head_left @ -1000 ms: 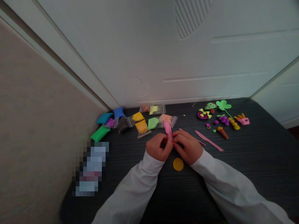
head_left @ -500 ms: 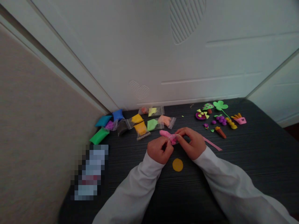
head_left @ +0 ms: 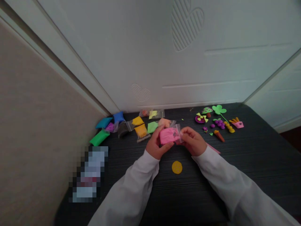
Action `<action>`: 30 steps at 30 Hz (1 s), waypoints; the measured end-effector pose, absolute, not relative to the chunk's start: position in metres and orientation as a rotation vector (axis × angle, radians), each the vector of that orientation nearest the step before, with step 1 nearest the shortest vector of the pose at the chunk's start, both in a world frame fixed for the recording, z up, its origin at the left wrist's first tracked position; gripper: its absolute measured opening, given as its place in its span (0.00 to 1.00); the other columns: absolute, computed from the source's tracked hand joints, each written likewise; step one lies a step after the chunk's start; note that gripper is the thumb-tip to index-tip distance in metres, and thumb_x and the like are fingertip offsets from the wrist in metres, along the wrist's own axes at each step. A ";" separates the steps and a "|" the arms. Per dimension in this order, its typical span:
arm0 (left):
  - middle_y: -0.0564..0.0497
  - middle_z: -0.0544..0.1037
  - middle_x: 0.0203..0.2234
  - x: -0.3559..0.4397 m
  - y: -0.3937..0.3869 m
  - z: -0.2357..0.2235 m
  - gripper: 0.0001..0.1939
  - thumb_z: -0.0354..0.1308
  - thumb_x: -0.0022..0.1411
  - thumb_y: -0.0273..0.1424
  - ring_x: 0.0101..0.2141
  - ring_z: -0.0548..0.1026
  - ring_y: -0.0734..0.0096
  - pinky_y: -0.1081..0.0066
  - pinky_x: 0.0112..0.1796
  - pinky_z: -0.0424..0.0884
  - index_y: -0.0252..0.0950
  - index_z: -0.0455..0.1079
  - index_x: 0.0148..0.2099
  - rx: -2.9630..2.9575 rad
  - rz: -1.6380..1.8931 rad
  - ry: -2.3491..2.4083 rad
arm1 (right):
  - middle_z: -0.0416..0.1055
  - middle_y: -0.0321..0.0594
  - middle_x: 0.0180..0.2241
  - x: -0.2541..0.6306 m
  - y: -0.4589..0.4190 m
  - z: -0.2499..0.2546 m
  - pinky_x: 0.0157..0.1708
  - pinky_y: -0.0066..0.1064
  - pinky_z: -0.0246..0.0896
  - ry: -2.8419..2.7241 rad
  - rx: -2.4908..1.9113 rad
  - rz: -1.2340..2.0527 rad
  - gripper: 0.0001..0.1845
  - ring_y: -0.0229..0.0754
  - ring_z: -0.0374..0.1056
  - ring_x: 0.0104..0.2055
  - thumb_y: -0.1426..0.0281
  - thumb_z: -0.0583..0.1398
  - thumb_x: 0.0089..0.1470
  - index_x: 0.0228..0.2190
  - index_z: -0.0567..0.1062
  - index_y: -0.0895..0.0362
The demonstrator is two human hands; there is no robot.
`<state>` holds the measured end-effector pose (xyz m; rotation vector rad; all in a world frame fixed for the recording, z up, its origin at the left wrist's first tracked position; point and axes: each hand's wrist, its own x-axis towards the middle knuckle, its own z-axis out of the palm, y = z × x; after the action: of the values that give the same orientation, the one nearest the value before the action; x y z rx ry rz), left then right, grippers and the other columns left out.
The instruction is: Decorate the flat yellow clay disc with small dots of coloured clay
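Note:
A clear zip bag of pink modelling clay [head_left: 168, 135] is held up between both hands, its broad side facing me. My left hand [head_left: 157, 143] is closed around its left end, thumb along the lower edge. With pinched fingers, my right hand [head_left: 193, 141] grips the clear top of the bag at its right. A flat yellow clay disc [head_left: 177, 167] lies on the dark table just below the hands. Partly hidden behind my right wrist is a pink strip [head_left: 214, 148].
Several bags of coloured clay, among them a green one [head_left: 100, 137] and a yellow one [head_left: 141, 130], lie at the back left. Small clay figures, such as a clover [head_left: 219, 109] and a carrot shape [head_left: 219, 136], stand at the right. A blurred-out phone-like object [head_left: 90, 174] rests at the left.
The pink bag has turned from crumpled and narrow to its broad side facing me. My left hand has opened from a fist to wrap around it; the right has slid to its edge.

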<state>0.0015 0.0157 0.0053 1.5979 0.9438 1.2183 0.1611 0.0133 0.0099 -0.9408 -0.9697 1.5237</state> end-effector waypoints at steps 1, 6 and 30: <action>0.44 0.64 0.45 0.003 0.016 0.006 0.29 0.59 0.45 0.31 0.38 0.69 0.69 0.70 0.36 0.68 0.36 0.54 0.50 1.466 1.185 0.897 | 0.66 0.28 0.18 0.161 0.013 0.010 0.23 0.26 0.60 -0.966 -0.928 1.545 0.14 0.31 0.63 0.20 0.64 0.61 0.38 0.24 0.62 0.56; 0.52 0.68 0.30 0.003 0.021 0.007 0.27 0.61 0.43 0.30 0.16 0.66 0.84 0.79 0.17 0.63 0.36 0.54 0.45 1.144 1.058 0.827 | 0.71 0.31 0.25 0.169 0.015 0.017 0.28 0.24 0.61 -1.085 -0.912 1.588 0.12 0.30 0.66 0.26 0.70 0.63 0.36 0.27 0.67 0.56; 0.53 0.70 0.29 0.002 0.023 -0.004 0.27 0.63 0.38 0.29 0.20 0.66 0.83 0.79 0.21 0.64 0.34 0.57 0.41 1.132 0.986 0.860 | 0.71 0.38 0.28 0.179 0.018 0.011 0.34 0.29 0.59 -1.600 -1.154 1.443 0.13 0.36 0.65 0.30 0.62 0.59 0.42 0.30 0.74 0.58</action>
<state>0.0021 0.0229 -0.0037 1.1318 0.8598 0.9856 0.1789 0.0179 0.0111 -1.1543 -1.5996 1.4430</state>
